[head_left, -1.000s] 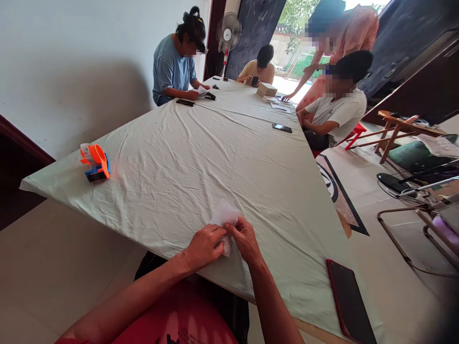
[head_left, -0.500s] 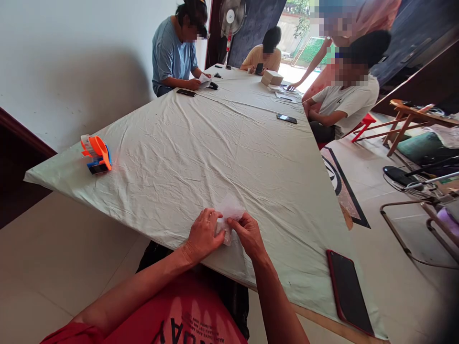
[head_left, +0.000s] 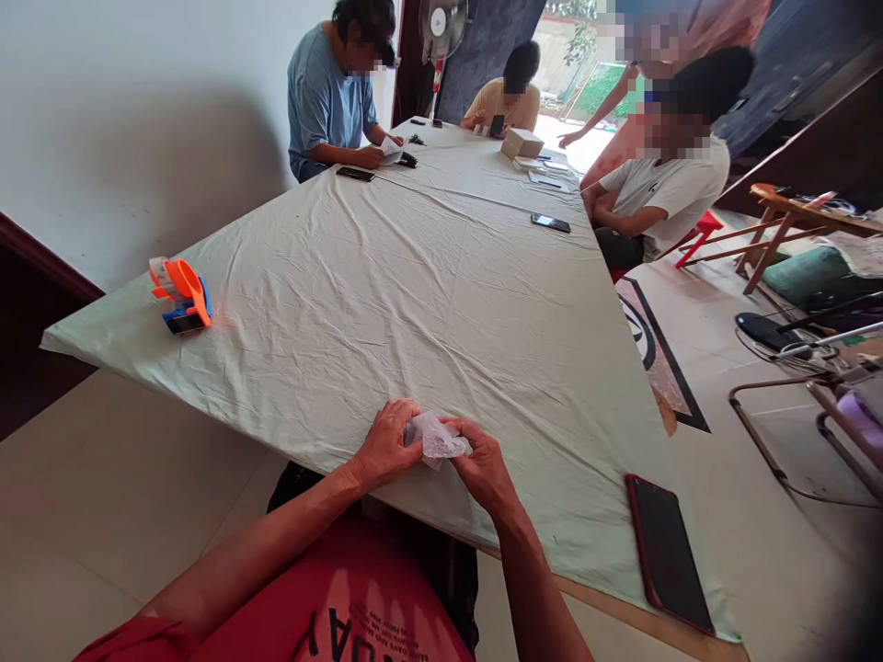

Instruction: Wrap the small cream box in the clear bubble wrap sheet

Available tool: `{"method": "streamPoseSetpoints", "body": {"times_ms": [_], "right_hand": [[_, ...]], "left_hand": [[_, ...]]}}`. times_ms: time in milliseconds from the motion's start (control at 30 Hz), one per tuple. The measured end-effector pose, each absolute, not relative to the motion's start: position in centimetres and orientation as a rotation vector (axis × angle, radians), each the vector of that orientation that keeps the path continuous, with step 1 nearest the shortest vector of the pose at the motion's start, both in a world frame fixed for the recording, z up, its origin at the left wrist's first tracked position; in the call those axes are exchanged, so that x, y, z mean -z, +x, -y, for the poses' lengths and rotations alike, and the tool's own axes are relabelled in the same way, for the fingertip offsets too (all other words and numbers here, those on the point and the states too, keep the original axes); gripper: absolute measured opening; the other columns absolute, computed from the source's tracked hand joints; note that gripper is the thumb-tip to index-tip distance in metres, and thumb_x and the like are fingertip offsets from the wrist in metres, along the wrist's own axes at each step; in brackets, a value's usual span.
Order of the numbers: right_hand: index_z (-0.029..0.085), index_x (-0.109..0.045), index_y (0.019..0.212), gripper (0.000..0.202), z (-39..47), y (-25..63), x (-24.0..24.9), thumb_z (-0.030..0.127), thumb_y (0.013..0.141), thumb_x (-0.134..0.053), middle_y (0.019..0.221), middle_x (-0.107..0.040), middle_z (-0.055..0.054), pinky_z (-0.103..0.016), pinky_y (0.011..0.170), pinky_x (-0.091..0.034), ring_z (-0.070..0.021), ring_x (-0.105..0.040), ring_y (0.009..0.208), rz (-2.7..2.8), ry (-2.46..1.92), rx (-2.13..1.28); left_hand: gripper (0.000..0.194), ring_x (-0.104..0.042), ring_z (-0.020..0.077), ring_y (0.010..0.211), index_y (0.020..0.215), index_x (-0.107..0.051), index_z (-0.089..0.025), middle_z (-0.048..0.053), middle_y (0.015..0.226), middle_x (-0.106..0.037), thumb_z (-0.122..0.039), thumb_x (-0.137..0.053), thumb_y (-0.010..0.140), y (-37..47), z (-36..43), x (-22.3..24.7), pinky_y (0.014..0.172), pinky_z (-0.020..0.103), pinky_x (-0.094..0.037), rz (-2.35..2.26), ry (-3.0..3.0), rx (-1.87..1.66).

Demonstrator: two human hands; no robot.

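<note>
Centrally, crumpled wrap (head_left: 440,436) between 2 hands, just over near edge of table (head_left: 359,294); left hand (head_left: 386,449) pinches one side, right hand (head_left: 485,467) the other; wrap spans roughly hand to hand, neither clearly nearer

Wrinkled cloth lies open across the middle of the surface (head_left: 414,285), from the near edge toward the far end. An orange-and-blue tape dispenser (head_left: 183,296) blocks the left corner, a red-edged phone (head_left: 669,553) the near right corner.
</note>
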State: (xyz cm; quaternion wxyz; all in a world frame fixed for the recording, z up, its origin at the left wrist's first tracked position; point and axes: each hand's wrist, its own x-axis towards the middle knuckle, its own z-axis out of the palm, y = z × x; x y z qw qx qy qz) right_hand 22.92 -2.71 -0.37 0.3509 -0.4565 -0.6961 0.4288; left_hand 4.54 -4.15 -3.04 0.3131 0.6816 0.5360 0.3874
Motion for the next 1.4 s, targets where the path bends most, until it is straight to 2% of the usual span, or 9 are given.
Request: {"method": "streamPoseSetpoints", "body": {"times_ms": [167, 433, 800, 900, 1000, 1067, 1200, 1300, 1400], "right_hand": [[0.024, -0.064, 0.097, 0.014, 4.1, 23.5, 0.5, 0.024, 0.084, -0.060, 0.122, -0.071, -0.008, -0.041, 0.100, -0.048, -0.0251, -0.066, 0.113, 1.931, -1.159, -1.040], [0.026, -0.056, 0.116, 0.037, 6.0, 23.7, 3.0, 0.020, 0.082, -0.066, 0.139, -0.061, -0.010, -0.041, 0.103, -0.046, -0.0254, -0.057, 0.127, 2.107, -1.125, -0.707], [0.025, -0.060, 0.105, 0.024, 5.2, 22.9, 3.1, 0.026, 0.082, -0.064, 0.132, -0.065, -0.010, -0.040, 0.097, -0.048, -0.0251, -0.063, 0.117, 1.877, -1.216, -0.897], [0.023, -0.063, 0.105, 0.026, 4.7, 23.0, 1.8, 0.037, 0.084, -0.067, 0.114, -0.072, -0.007, -0.035, 0.085, -0.050, -0.0223, -0.066, 0.095, 1.818, -1.288, -1.017], [0.021, -0.067, 0.094, 0.026, 4.6, 22.9, 0.9, 0.046, 0.087, -0.064, 0.083, -0.069, -0.002, -0.030, 0.070, -0.047, -0.0189, -0.060, 0.075, 1.797, -1.339, -1.152], [0.020, -0.066, 0.088, 0.030, 4.9, 22.7, 0.7, 0.049, 0.089, -0.060, 0.078, -0.066, -0.001, -0.028, 0.065, -0.045, -0.0174, -0.058, 0.071, 1.756, -1.328, -1.262], [0.020, -0.065, 0.085, 0.034, 5.7, 22.0, 0.9, 0.053, 0.088, -0.059, 0.081, -0.067, -0.002, -0.027, 0.063, -0.046, -0.0172, -0.058, 0.071, 1.611, -1.323, -1.395], [0.019, -0.065, 0.085, 0.035, 6.0, 21.8, 0.8, 0.053, 0.089, -0.056, 0.078, -0.066, -0.001, -0.026, 0.059, -0.045, -0.0168, -0.056, 0.067, 1.522, -1.336, -1.470], [0.019, -0.066, 0.084, 0.036, 6.1, 21.8, 0.6, 0.052, 0.091, -0.055, 0.077, -0.066, -0.002, -0.027, 0.060, -0.045, -0.0174, -0.057, 0.069, 1.575, -1.339, -1.463]], "left_hand": [[0.022, -0.058, 0.0247, 0.115, 0.085, -0.057, -0.022, 0.005, 0.110, -0.067, -0.012, -0.071, 0.071, 4.0, 4.4, 2.8, 0.102, 0.040, -0.042, -1.315, 1.760, -1.020], [0.016, -0.061, 0.0243, 0.114, 0.084, -0.059, -0.020, 0.007, 0.112, -0.069, -0.014, -0.070, 0.074, 3.6, 4.4, 2.4, 0.100, 0.039, -0.043, -1.262, 1.810, -0.983], [0.040, -0.054, 0.0239, 0.128, 0.115, -0.060, -0.020, 0.013, 0.134, -0.059, -0.011, -0.059, 0.076, 1.9, 5.0, 2.7, 0.109, 0.040, -0.042, -1.084, 1.921, -0.970], [0.031, -0.062, 0.0204, 0.105, 0.110, -0.063, -0.019, 0.008, 0.112, -0.068, -0.016, -0.059, 0.079, 2.4, 4.8, 2.1, 0.094, 0.032, -0.048, -1.166, 1.840, -0.957], [0.015, -0.059, 0.0170, 0.082, 0.091, -0.066, -0.018, 0.002, 0.086, -0.066, -0.028, -0.063, 0.081, 2.6, 4.9, 1.0, 0.077, 0.027, -0.047, -1.293, 1.791, -0.841], [0.016, -0.056, 0.0163, 0.078, 0.080, -0.065, -0.017, 0.001, 0.079, -0.063, -0.033, -0.064, 0.082, 2.6, 5.2, 0.6, 0.074, 0.026, -0.045, -1.333, 1.736, -0.796], [0.024, -0.058, 0.0168, 0.083, 0.093, -0.067, -0.015, 0.002, 0.087, -0.066, -0.037, -0.064, 0.083, 2.5, 6.1, 0.7, 0.075, 0.025, -0.046, -1.204, 1.481, -0.803], [0.049, -0.061, 0.0195, 0.095, 0.118, -0.060, -0.015, 0.006, 0.107, -0.067, -0.040, -0.073, 0.077, 2.3, 6.6, 1.0, 0.081, 0.027, -0.047, -0.994, 1.241, -0.833], [0.065, -0.061, 0.0219, 0.102, 0.125, -0.055, -0.015, 0.009, 0.116, -0.064, -0.041, -0.079, 0.072, 2.2, 6.8, 0.8, 0.086, 0.029, -0.048, -0.817, 1.068, -0.801]]}}
